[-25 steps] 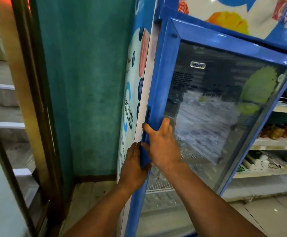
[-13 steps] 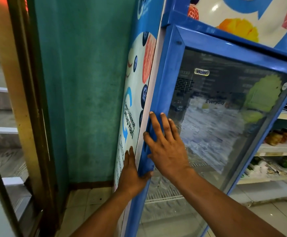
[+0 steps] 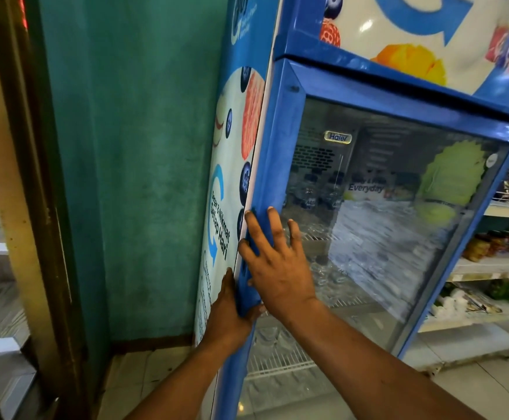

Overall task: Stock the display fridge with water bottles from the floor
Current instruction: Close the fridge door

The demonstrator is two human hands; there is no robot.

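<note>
Right hand point(image 3: 277, 268) presses flat, fingers spread, on the fridge door point(image 3: 277, 140); left hand point(image 3: 227, 313) grips its edge. Water bottles point(image 3: 310, 192) show dimly inside, so stocking is perhaps nearly done.

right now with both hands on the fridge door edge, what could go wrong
1. The left hand grips the door edge at its seam with the fridge side; if the flat right hand presses hard, it may get pinched.
2. Part of the right hand lies on the glass; a hard push could strain it.
3. A jolt might tip the bottles inside.
</note>
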